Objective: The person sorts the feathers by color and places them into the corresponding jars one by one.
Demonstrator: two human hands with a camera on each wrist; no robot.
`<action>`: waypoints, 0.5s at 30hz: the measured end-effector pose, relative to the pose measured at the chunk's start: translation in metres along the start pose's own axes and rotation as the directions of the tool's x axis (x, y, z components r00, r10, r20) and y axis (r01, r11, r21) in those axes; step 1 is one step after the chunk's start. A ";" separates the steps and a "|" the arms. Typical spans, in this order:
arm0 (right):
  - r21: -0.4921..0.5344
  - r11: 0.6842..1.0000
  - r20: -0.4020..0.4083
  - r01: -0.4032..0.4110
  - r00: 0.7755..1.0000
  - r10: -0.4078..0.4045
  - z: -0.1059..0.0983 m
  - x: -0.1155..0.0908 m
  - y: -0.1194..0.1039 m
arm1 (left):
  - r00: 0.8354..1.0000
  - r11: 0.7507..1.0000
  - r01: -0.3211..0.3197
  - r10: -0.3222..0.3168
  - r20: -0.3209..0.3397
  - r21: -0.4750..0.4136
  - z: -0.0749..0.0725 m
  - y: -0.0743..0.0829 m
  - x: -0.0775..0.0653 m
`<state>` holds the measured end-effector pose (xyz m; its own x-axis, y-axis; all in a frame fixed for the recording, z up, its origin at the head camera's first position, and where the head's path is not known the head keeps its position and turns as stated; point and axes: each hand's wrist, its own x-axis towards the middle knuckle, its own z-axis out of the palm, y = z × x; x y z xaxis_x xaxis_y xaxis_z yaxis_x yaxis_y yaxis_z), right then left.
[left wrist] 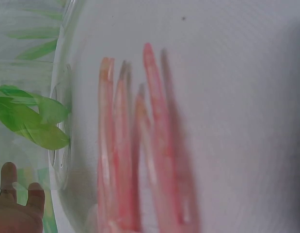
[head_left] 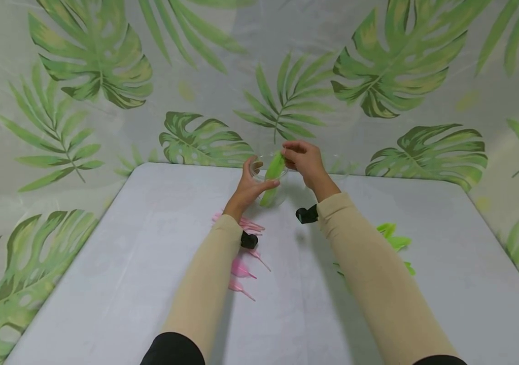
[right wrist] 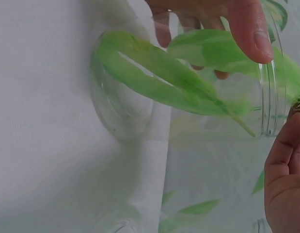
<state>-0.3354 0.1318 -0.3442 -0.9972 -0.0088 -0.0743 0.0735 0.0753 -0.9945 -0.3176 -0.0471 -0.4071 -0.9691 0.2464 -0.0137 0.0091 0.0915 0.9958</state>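
My left hand [head_left: 247,190] grips a clear jar [right wrist: 128,109] near its mouth, the thumb lying along the rim side. The jar's base is at the table in the right wrist view. Inside it are green feathers [right wrist: 154,77], leaning against the clear wall. At the mouth, my right hand [head_left: 307,165] pinches the tip of a green feather [head_left: 275,166] between thumb and fingers; the rest of it runs down into the jar. Pink feathers [head_left: 241,268] lie on the table beside and below my left wrist, their shafts [left wrist: 159,111] close up in the left wrist view.
More green feathers [head_left: 393,237] lie to the right, partly behind my right sleeve [head_left: 369,258]. A second clear jar [head_left: 339,166] stands at the back, right of my right hand. The white table [head_left: 104,284] ends at a leaf-patterned backdrop [head_left: 204,76].
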 end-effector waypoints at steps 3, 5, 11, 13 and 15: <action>0.004 1.000 -0.001 0.000 1.000 0.000 0.000 0.001 0.001 | 0.999 1.000 -0.021 0.021 -0.024 0.009 0.001 -0.011 0.007; 0.003 1.000 0.001 0.002 1.000 -0.002 0.000 0.001 0.001 | 0.998 0.999 -0.036 0.037 -0.042 0.019 0.001 -0.019 0.012; -0.008 1.000 0.002 0.006 1.000 -0.005 0.000 -0.001 0.000 | 0.998 0.999 -0.047 0.048 -0.051 0.014 0.002 -0.019 0.011; -0.003 1.000 -0.001 0.003 1.000 -0.003 0.000 -0.002 0.000 | 0.998 0.999 -0.044 0.045 -0.052 0.016 0.002 -0.019 0.011; 0.000 1.000 -0.003 0.002 1.000 -0.002 0.000 -0.002 0.000 | 0.998 0.999 -0.044 0.044 -0.051 0.016 0.002 -0.019 0.012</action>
<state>-0.3337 0.1315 -0.3437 -0.9974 -0.0062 -0.0723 0.0716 0.0754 -0.9946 -0.3287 -0.0435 -0.4263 -0.9791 0.2003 0.0350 0.0551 0.0956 0.9939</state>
